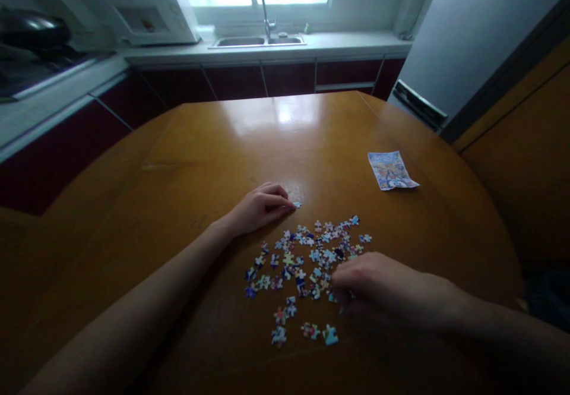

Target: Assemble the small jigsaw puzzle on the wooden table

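Note:
Several small colourful puzzle pieces [307, 264] lie scattered on a round wooden table [222, 145]. My left hand [260, 207] rests on the table at the far left edge of the scatter, fingers curled and pinched on one small piece [296, 205]. My right hand [378, 285] lies palm down on the near right side of the pile, fingers bent onto the pieces; what they hold, if anything, is hidden.
A printed picture sheet [390, 170] lies on the table to the far right. Behind the table run a counter with a sink and tap [262, 32], a white microwave [149, 18] and a stove at left. A fridge [467, 44] stands at right.

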`<state>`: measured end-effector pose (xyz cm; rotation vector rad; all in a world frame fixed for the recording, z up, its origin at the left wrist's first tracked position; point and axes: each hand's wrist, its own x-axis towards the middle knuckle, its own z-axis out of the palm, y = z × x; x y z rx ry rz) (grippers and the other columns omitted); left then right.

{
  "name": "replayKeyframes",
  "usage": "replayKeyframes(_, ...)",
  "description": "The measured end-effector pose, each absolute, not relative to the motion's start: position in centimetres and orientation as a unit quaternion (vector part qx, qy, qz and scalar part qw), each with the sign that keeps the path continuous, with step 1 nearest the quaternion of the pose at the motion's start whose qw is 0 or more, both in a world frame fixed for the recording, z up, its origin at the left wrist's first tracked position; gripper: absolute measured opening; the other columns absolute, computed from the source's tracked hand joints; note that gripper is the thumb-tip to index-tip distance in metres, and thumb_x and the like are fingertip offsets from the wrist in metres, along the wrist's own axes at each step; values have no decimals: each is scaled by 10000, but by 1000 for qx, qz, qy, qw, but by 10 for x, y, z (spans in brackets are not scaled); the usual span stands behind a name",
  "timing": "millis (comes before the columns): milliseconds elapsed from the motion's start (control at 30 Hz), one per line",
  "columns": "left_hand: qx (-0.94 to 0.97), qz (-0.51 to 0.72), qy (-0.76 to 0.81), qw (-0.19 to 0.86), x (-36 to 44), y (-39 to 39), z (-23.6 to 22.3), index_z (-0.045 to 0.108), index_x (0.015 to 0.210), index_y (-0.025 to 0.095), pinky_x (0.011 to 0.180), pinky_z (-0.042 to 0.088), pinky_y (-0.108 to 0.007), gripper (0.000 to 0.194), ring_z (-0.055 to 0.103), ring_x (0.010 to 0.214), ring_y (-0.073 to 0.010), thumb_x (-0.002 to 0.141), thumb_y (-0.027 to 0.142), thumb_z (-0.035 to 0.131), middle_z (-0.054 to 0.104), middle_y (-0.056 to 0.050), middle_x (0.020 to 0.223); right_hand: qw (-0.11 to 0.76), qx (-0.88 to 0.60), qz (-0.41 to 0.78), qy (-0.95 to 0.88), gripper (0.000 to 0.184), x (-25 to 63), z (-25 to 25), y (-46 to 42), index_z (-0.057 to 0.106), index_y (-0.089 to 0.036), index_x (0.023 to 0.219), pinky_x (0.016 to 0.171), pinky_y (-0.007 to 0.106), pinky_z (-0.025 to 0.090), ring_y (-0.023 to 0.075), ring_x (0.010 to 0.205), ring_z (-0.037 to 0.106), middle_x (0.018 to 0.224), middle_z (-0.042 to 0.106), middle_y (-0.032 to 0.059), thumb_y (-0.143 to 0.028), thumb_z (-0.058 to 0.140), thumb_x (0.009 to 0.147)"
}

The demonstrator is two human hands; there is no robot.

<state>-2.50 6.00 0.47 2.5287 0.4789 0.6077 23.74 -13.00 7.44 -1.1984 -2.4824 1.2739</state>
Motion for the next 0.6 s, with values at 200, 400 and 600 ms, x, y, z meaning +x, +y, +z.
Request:
replayKeyframes(200,925,225,178,249,-26,60,3,768,1042,260,823,496,-318,184,596,915,-178,976,323,609,661,-65,981,260,-548,422,-674,87,250,74,-77,704,-156,807,601,238,431,119,664,576,734,678,16,-239,707,831)
replayKeyframes(400,925,225,181,247,-27,61,1,770,1046,268,838,491,-327,176,594,916,-178,971,311,617,661,-60,977,308,-559,408,-653,56,232,63,-16,747,-136,770,615,261,468,130,654,601,716,715,43,-191,740,767)
replayKeyframes(600,924,227,177,250,-26,60,4,771,1044,280,836,496,-335,172,598,914,-180,970,307,618,674,-58,964,249,-567,407,-672,87,216,42,20,785,-113,790,588,266,467,141,640,614,740,746,89,-155,713,763)
